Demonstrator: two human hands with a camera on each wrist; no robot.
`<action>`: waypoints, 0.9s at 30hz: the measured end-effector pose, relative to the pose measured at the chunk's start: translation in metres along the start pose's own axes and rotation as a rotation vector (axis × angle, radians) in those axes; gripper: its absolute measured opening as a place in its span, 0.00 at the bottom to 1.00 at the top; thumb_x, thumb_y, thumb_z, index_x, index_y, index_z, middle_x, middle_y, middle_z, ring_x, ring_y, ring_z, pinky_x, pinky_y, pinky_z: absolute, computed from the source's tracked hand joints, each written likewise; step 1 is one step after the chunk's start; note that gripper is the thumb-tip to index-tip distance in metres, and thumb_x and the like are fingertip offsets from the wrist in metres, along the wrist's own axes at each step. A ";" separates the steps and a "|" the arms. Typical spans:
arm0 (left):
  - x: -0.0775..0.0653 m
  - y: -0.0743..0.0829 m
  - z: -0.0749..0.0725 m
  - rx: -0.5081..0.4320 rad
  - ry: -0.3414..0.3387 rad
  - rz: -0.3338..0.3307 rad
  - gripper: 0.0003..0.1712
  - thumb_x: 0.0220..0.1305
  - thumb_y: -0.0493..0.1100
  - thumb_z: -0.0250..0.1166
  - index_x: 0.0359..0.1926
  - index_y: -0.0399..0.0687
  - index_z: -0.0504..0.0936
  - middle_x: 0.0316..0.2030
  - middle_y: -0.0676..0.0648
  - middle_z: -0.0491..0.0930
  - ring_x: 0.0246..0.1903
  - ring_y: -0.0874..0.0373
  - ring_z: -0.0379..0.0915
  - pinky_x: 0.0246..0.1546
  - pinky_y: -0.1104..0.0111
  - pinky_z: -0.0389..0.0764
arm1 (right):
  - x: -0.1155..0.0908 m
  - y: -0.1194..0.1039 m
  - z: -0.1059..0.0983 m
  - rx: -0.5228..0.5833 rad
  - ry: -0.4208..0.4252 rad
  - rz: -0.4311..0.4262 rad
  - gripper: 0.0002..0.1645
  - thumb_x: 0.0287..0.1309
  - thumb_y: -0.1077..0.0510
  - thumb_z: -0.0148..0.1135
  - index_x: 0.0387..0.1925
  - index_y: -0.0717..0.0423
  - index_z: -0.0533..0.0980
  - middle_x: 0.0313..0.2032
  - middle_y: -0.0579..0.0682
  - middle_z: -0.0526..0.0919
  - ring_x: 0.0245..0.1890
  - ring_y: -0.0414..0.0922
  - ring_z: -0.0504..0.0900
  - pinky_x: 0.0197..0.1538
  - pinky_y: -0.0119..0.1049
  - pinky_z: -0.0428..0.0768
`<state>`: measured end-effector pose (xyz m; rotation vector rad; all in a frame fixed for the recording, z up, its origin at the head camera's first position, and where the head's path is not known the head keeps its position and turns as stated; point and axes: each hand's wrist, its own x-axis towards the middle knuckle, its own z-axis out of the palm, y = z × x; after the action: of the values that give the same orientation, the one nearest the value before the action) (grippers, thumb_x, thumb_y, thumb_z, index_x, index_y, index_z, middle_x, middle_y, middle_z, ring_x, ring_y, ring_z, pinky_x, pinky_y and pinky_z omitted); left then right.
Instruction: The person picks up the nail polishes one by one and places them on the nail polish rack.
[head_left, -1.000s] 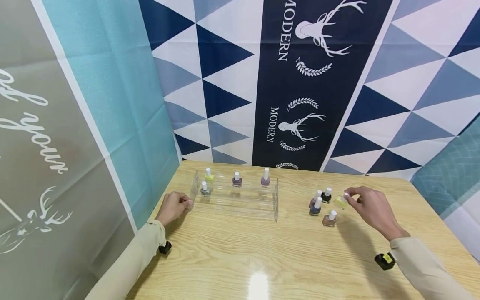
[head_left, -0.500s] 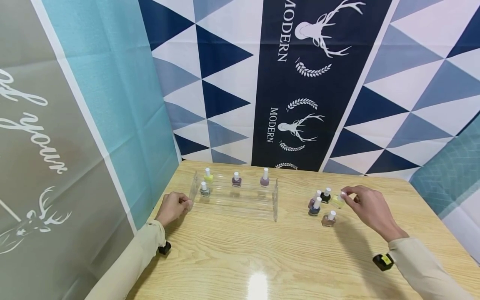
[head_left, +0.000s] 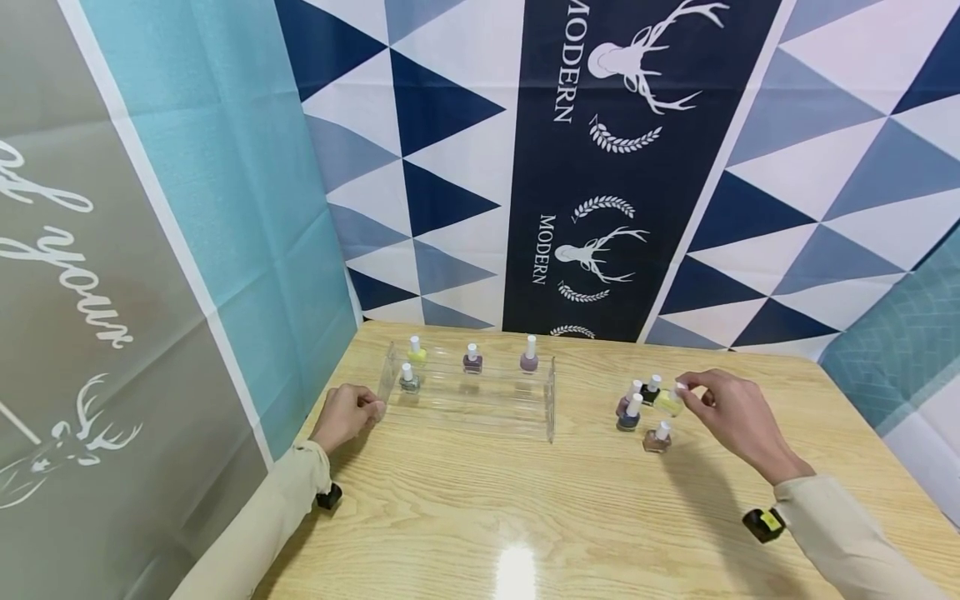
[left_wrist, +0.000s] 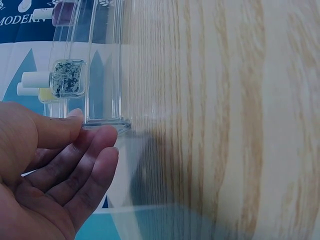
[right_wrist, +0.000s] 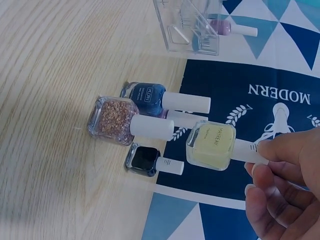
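Note:
My right hand (head_left: pixel 738 425) pinches the white cap of a pale yellow nail polish bottle (right_wrist: pixel 214 145) between thumb and fingertips. In the head view this bottle is right beside the black nail polish (head_left: pixel 649 392). A dark blue nail polish (right_wrist: pixel 146 98), a glittery copper one (right_wrist: pixel 114 120) and a mostly hidden mauve one (head_left: pixel 624 406) stand close by. At the left, my left hand (head_left: pixel 349 417) pinches the end panel of a clear acrylic display rack (left_wrist: pixel 106 121) with thumb and fingers. A glitter-flecked nail polish (left_wrist: pixel 68 78) sits on the rack near that hand.
On the rack's back tier stand a yellow-green nail polish (head_left: pixel 417 355), a dark purple one (head_left: pixel 472 363) and a lilac one (head_left: pixel 529 362). The wooden table (head_left: pixel 450 508) meets patterned wall cloths (head_left: pixel 585 167) at the back and left.
My right hand has moved slightly left with the yellow nail polish, bringing it closer to the black one. My left hand keeps its place at the rack's end.

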<state>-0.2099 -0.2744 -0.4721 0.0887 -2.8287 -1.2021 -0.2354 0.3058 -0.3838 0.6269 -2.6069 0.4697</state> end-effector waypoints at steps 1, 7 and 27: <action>0.000 0.000 0.000 0.001 0.001 0.000 0.08 0.73 0.38 0.65 0.37 0.40 0.88 0.22 0.47 0.83 0.16 0.55 0.73 0.18 0.63 0.74 | 0.000 -0.001 0.000 0.002 -0.001 -0.003 0.08 0.63 0.62 0.72 0.42 0.62 0.86 0.31 0.53 0.85 0.21 0.36 0.70 0.24 0.35 0.66; 0.000 0.000 -0.001 0.008 0.003 -0.005 0.09 0.73 0.38 0.65 0.36 0.41 0.88 0.22 0.47 0.82 0.16 0.55 0.73 0.19 0.63 0.74 | 0.000 -0.006 0.002 0.013 0.001 -0.023 0.07 0.62 0.62 0.72 0.41 0.61 0.86 0.30 0.49 0.84 0.20 0.34 0.69 0.24 0.34 0.66; 0.000 -0.002 0.000 0.025 0.006 0.009 0.08 0.72 0.39 0.66 0.35 0.42 0.88 0.22 0.48 0.83 0.17 0.55 0.74 0.19 0.64 0.74 | 0.003 -0.024 0.009 0.043 0.004 -0.069 0.06 0.62 0.62 0.72 0.41 0.58 0.87 0.31 0.46 0.84 0.20 0.33 0.67 0.24 0.33 0.65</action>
<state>-0.2101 -0.2759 -0.4732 0.0802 -2.8362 -1.1628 -0.2290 0.2807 -0.3842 0.7265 -2.5679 0.5066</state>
